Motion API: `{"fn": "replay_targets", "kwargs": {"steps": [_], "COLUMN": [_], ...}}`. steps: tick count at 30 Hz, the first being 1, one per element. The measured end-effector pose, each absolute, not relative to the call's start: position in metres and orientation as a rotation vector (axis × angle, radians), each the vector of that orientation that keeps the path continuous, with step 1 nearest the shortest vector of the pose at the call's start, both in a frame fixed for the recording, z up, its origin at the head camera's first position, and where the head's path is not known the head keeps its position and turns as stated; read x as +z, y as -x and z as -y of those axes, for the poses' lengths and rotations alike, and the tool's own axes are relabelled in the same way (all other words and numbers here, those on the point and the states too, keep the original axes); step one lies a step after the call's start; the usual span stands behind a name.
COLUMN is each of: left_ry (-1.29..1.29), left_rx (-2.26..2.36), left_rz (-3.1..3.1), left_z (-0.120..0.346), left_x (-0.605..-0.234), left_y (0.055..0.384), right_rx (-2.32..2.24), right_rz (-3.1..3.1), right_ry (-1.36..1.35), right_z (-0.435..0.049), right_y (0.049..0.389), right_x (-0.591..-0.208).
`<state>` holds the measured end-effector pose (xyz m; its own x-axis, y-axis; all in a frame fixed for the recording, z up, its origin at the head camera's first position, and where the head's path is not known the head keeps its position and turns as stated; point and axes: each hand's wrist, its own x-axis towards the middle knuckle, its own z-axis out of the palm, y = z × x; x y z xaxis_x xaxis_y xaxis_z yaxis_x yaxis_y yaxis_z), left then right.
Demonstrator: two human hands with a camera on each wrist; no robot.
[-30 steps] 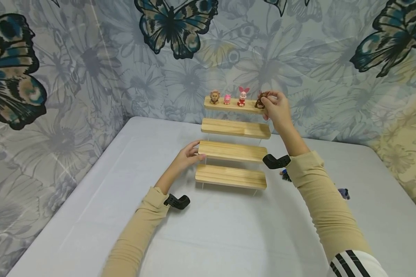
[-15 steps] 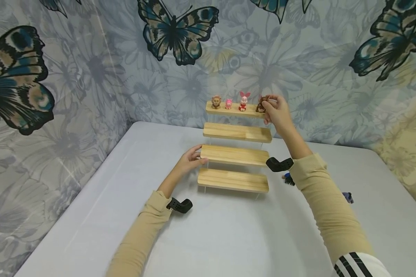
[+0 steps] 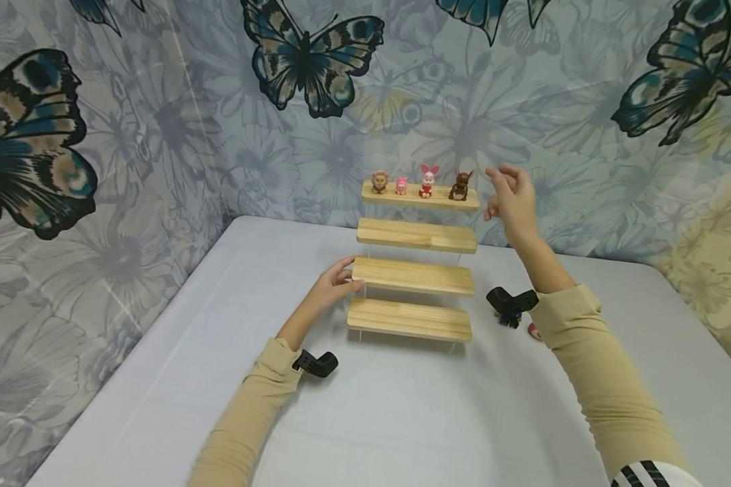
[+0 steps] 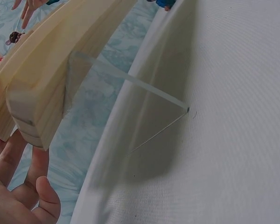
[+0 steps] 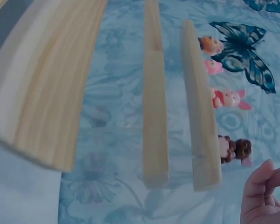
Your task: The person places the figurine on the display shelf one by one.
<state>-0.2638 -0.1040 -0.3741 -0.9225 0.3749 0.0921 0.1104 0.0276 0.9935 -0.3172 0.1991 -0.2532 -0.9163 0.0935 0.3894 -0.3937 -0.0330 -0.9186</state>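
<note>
As I look across the white-covered table (image 3: pixel 414 412), the left hand (image 3: pixel 325 289) holds the left end of the second-lowest board (image 3: pixel 411 275) on a four-tier wooden stand (image 3: pixel 409 320), thumb at the front edge. Right of the stand, a dark object (image 3: pixel 510 320) and a red object (image 3: pixel 534 331) lie partly hidden behind the right wrist's gear.

Farther back, on the top board (image 3: pixel 442 196), a brown figurine (image 3: pixel 460 187) sits upright near the right end, a short strip of wood beyond it. Moments ago the right hand (image 3: pixel 514 203) was pinching it; that hand now hangs just beside it, fingers loosely bent, holding nothing. The figurine stands unaided, so I judge this placement finished.

Leftward come a pink-eared figurine (image 3: pixel 427 182), a small pink figurine (image 3: pixel 401 186) and a tan figurine (image 3: pixel 380 182); the row's widest gap adjoins the brown one. Rightward, the hand seems free to withdraw; leftward, it could knock the figurine. Behind rises a butterfly-patterned wall (image 3: pixel 335 145).
</note>
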Motion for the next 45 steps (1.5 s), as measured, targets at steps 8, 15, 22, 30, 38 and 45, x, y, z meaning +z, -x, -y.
{"fn": "replay_targets", "kwargs": {"steps": [8, 15, 22, 30, 38, 45], "left_ry": [-0.503, -0.523, -0.512, -0.509, -0.518, -0.506], "left_rx": [1.982, 1.990, 2.006, 2.040, 2.039, 2.026], "left_rz": [-2.121, -2.110, -2.082, -2.095, -2.090, -2.082], "left_z": [0.105, 0.106, 0.103, 0.104, 0.105, 0.103], "left_x": [-0.371, -0.372, -0.386, -0.397, -0.398, -0.390], "left_y": [0.262, 0.263, 0.274, 0.279, 0.279, 0.275], "right_rx": [2.032, 2.129, 2.173, 2.256, 2.020, 1.669], "right_rz": [1.856, 1.882, 1.909, 1.899, 2.168, 2.763], "right_ry": [-0.320, -0.295, -0.223, -0.145, -0.036, 0.212], "right_z": [-0.220, -0.233, -0.248, -0.261, -0.291, -0.302], "right_y": [0.299, 0.281, 0.266, 0.255, 0.267, 0.267], "right_x": [-0.267, -0.289, -0.312, -0.325, -0.363, -0.371]}}
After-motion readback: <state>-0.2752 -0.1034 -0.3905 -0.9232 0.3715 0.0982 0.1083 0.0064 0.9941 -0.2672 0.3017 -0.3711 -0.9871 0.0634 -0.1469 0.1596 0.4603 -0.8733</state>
